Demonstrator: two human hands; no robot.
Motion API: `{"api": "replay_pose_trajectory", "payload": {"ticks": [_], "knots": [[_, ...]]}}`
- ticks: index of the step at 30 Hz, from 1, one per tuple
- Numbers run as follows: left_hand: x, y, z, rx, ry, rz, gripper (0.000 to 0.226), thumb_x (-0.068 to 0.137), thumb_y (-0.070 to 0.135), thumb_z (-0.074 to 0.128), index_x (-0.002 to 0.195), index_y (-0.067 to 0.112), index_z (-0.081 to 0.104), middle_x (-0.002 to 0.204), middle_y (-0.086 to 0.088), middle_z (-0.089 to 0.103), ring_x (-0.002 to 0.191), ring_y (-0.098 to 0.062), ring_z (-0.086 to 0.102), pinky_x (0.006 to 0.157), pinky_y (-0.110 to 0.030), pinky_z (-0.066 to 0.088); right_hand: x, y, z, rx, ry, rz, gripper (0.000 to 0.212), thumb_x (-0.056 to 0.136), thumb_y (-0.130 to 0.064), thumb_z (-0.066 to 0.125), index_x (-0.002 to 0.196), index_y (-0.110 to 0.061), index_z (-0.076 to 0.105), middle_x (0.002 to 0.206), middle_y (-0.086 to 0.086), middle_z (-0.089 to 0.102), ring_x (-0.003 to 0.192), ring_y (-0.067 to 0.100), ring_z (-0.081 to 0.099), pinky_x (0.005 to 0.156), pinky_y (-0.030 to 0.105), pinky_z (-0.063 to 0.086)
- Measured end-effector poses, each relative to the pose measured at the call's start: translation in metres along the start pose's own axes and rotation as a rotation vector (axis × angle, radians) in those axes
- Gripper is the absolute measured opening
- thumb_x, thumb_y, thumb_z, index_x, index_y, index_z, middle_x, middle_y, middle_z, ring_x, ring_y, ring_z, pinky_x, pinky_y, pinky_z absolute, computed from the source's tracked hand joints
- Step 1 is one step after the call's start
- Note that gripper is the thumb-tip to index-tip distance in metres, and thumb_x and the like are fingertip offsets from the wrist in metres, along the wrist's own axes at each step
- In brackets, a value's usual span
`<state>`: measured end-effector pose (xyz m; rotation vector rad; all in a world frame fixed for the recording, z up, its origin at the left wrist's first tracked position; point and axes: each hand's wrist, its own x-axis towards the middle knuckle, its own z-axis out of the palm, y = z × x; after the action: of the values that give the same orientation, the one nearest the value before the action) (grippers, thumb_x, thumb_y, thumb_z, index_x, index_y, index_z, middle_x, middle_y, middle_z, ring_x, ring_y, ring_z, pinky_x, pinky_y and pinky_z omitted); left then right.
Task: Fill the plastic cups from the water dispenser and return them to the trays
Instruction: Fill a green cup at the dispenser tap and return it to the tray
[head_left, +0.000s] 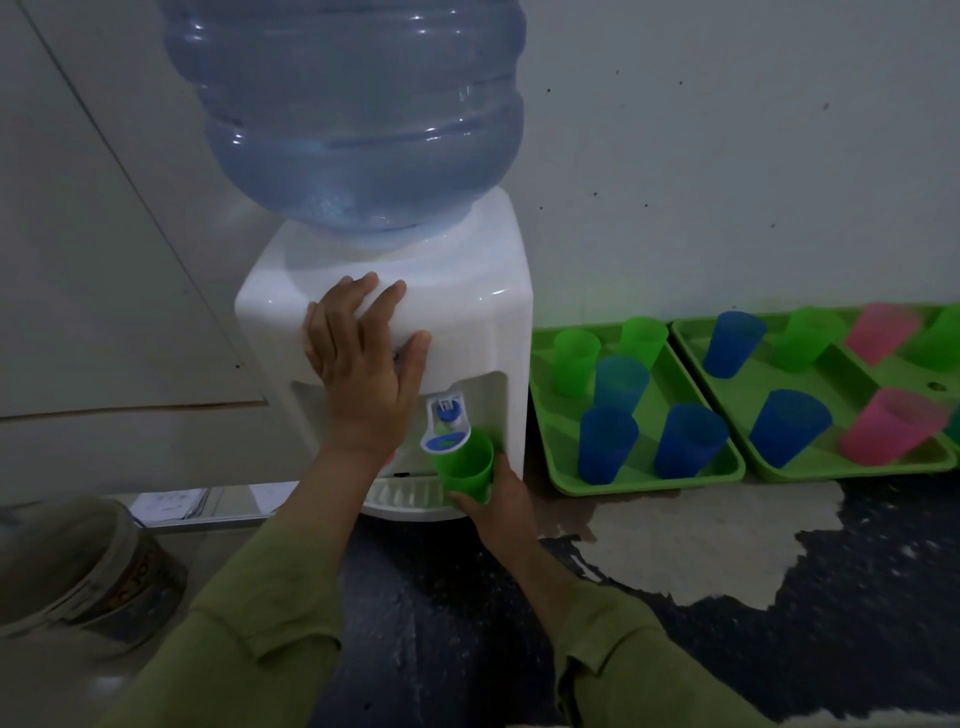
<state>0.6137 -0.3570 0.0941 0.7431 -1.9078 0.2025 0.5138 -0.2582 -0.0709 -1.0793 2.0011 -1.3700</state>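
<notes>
A white water dispenser (467, 312) with a large blue bottle (353, 114) stands against the wall. My left hand (363, 358) lies flat with straight fingers on the dispenser's upper front. My right hand (498, 499) grips a green plastic cup (465, 465), tilted, its rim pushed against the white-and-blue tap lever (444, 426) above the drip tray (405, 493). Two green trays stand to the right: the near tray (566, 467) holds several green and blue cups, and the far tray (753, 405) holds blue, green and pink cups.
A round bucket-like container (88, 561) sits on the floor at the lower left. The dark floor has a worn pale patch (701, 545) in front of the trays. A pale cabinet panel (104, 260) fills the left side.
</notes>
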Motion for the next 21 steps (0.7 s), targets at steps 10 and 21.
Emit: {"api": "replay_pose_trajectory", "payload": {"ticks": [10,21], "knots": [[-0.0003,0.0030,-0.0026,-0.011,0.002,-0.027,0.038,0.093,0.032,0.050,0.127,0.015,0.047,0.133,-0.012,0.044,0.130,-0.027,0.035,0.114,-0.046,0.016,0.0017,-0.0005,-0.0009,-0.056,-0.019,0.003,0.068,0.072,-0.032,0.079,0.128,-0.013,0.047,0.120,0.005,0.063,0.111,0.020,0.058,0.092,0.026,0.045],[0.0017,0.0091,-0.0091,-0.067,-0.020,-0.076,0.040,0.089,0.028,0.055,0.125,0.013,0.049,0.133,-0.011,0.046,0.131,-0.024,0.034,0.115,-0.042,0.014,0.0024,-0.0043,-0.0048,-0.113,-0.043,0.034,0.068,0.072,-0.033,0.079,0.127,-0.013,0.046,0.118,0.008,0.064,0.108,0.025,0.060,0.089,0.034,0.050]]}}
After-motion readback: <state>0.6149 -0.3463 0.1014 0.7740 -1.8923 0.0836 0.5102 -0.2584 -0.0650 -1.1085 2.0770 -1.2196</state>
